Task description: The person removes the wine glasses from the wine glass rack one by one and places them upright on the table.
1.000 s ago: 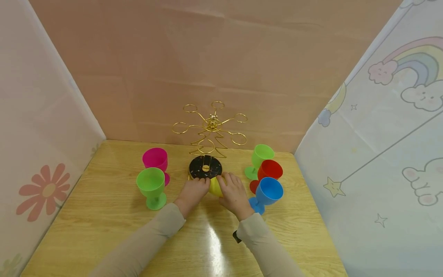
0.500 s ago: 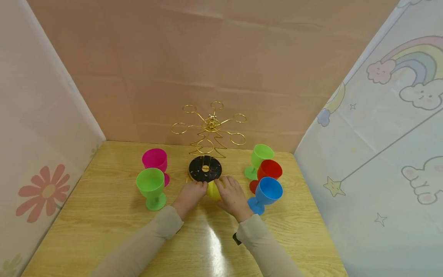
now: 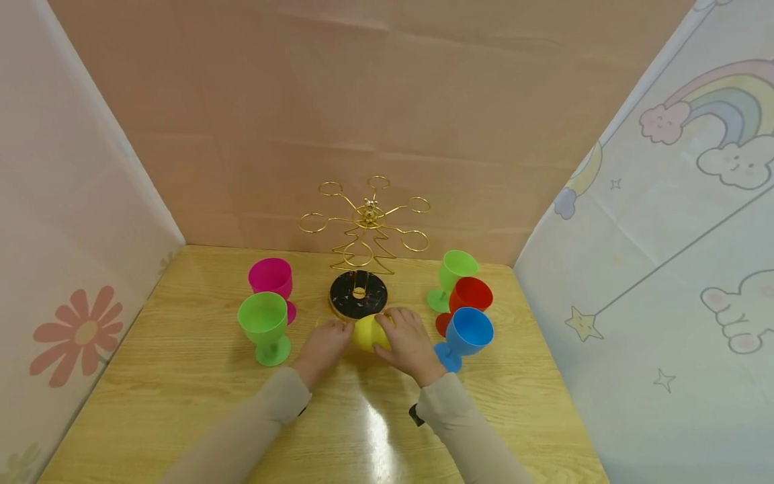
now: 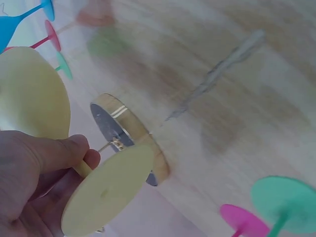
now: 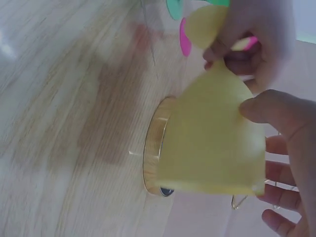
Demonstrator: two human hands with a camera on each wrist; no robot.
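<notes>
A yellow plastic goblet (image 3: 365,334) lies on its side in the air, held by both hands in front of the gold wire stand. My left hand (image 3: 326,344) pinches its stem between thumb and fingers; the left wrist view shows the round foot (image 4: 108,190) past the fingertips. Around the bowl (image 5: 212,143) my right hand (image 3: 411,343) grips, thumb on the near side and fingers beyond. The foot is mostly hidden behind the left hand in the head view. Just behind the goblet sits the stand's black round base (image 3: 345,302).
The gold ring-armed stand (image 3: 369,214) rises at the back. A pink goblet (image 3: 271,277) and a green goblet (image 3: 264,316) stand on the left. On the right are another green goblet (image 3: 457,269), a red goblet (image 3: 470,294) and a blue goblet (image 3: 470,331). Cloth panels surround the wooden table (image 3: 181,403).
The left hand has shifted a little left and towards me. The yellow goblet has turned more sideways, and more of its bowl shows between the hands. The other goblets stay put.
</notes>
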